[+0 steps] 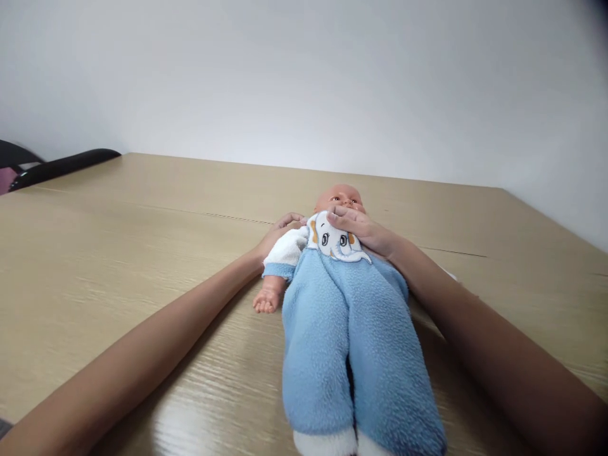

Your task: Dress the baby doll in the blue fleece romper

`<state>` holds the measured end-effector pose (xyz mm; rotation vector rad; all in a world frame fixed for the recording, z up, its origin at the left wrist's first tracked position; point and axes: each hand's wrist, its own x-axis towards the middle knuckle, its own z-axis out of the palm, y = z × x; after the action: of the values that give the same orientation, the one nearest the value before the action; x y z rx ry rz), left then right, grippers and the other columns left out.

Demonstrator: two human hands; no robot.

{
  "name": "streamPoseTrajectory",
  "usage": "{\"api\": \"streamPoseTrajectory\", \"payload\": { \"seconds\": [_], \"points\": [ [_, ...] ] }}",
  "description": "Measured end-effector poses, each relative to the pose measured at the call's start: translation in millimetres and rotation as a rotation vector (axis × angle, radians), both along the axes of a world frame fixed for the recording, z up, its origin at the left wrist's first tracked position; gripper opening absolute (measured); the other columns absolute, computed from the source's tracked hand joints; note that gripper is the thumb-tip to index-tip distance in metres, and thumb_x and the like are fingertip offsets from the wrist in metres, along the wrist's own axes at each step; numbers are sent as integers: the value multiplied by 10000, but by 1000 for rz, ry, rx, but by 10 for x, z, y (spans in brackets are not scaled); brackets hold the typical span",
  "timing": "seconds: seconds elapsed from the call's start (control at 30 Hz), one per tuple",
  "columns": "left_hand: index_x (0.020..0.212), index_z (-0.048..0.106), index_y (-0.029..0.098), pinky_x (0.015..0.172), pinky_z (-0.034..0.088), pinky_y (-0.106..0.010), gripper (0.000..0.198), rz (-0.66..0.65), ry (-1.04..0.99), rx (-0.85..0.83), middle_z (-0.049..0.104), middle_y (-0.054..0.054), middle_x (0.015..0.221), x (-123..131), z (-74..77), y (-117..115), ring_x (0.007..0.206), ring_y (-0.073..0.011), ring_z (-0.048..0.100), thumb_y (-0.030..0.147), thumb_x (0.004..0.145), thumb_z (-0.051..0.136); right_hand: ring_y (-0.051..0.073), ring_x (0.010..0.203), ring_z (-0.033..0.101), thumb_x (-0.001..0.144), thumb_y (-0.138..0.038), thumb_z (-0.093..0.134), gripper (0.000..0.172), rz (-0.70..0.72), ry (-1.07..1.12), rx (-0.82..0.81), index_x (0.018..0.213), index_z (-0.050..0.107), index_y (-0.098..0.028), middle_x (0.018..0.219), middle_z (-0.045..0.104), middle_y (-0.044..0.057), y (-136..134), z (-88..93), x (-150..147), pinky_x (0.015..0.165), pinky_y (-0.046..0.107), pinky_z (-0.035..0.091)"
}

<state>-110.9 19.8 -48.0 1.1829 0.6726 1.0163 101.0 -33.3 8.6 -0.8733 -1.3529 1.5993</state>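
Observation:
A baby doll (pixel 339 197) lies on its back on the wooden table, head away from me and legs toward me. It wears a fluffy blue outfit (pixel 323 342) with white sleeves and a white elephant patch (pixel 332 239) on the chest. My left hand (pixel 280 233) is at the doll's shoulder beside the white sleeve, fingers curled against it; the fingertips are partly hidden. Across the top of the chest rests my right hand (pixel 365 231), its thumb and fingers closed on the clothing near the collar, just below the doll's mouth. The doll's other arm is hidden behind my right hand and forearm.
The pale wooden table (pixel 142 253) reaches back to a white wall (pixel 304 82), with thin seams across its top. At the far left edge stands a black curved object (pixel 66 166), with something pink (pixel 6 179) beside it. A small white bit shows by my right forearm.

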Motion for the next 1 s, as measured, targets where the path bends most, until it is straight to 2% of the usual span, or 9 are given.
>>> {"api": "streamPoseTrajectory", "payload": {
  "seconds": [0.13, 0.3, 0.47, 0.63, 0.73, 0.8, 0.9, 0.93, 1.0],
  "points": [
    [890, 643, 222, 704, 519, -304, 301, 3, 41, 37, 693, 9, 836, -44, -31, 7, 734, -158, 638, 429, 841, 855, 123, 756, 688, 819, -437, 963, 380, 7, 38, -19, 906, 662, -222, 837, 727, -12, -3, -1, -5, 697, 205, 581],
    [903, 666, 206, 747, 514, -311, 286, -137, 107, 85, 694, -18, 881, -104, 14, 128, 792, -171, 634, 431, 843, 832, 131, 754, 690, 812, -458, 964, 388, 1, 37, -7, 904, 671, -221, 849, 740, -8, 5, -7, -24, 707, 223, 592],
    [908, 683, 208, 897, 548, -377, 302, -275, 159, 239, 735, -58, 992, 41, 96, 340, 985, -233, 673, 424, 794, 861, 150, 770, 686, 778, -495, 976, 416, -26, 27, 1, 953, 711, -226, 857, 749, 8, 14, -26, -19, 700, 239, 591],
    [940, 708, 222, 977, 538, -428, 295, -327, 178, 260, 744, -82, 1042, 170, 127, 405, 1086, -267, 659, 439, 798, 847, 168, 793, 685, 800, -510, 951, 394, -61, -32, 7, 926, 701, -232, 908, 762, 29, 27, 16, 2, 716, 273, 592],
    [985, 684, 212, 943, 533, -412, 338, -348, 205, 233, 733, -75, 1051, 120, 160, 372, 1037, -253, 657, 453, 795, 825, 208, 880, 719, 820, -544, 915, 394, -74, -234, 11, 958, 720, -230, 978, 789, 54, -24, 185, 77, 776, 307, 592],
    [1048, 663, 200, 913, 521, -387, 365, -334, 284, 231, 711, -67, 1081, 39, 226, 345, 1005, -231, 647, 461, 827, 791, 246, 962, 732, 848, -568, 876, 377, -116, -525, 72, 981, 752, -238, 1040, 806, 63, -93, 341, 176, 801, 325, 577],
    [1104, 629, 196, 903, 495, -358, 402, -289, 508, 308, 661, -54, 1122, -91, 392, 313, 1017, -218, 616, 502, 871, 748, 297, 1029, 728, 871, -633, 821, 394, -157, -963, 162, 993, 792, -260, 1104, 818, 57, -191, 505, 371, 802, 350, 555],
    [1108, 610, 200, 890, 489, -353, 431, -284, 584, 330, 647, -49, 1116, -123, 452, 302, 1017, -221, 607, 529, 868, 748, 302, 1031, 726, 870, -654, 810, 407, -132, -1026, 157, 989, 798, -265, 1114, 819, 54, -205, 518, 437, 797, 353, 552],
    [1118, 566, 212, 852, 488, -350, 514, -317, 713, 318, 637, -41, 1100, -162, 556, 276, 1011, -233, 604, 582, 827, 772, 277, 978, 714, 865, -683, 799, 429, -38, -1017, 110, 982, 796, -270, 1092, 813, 45, -195, 479, 553, 767, 340, 541]
  ]
}}
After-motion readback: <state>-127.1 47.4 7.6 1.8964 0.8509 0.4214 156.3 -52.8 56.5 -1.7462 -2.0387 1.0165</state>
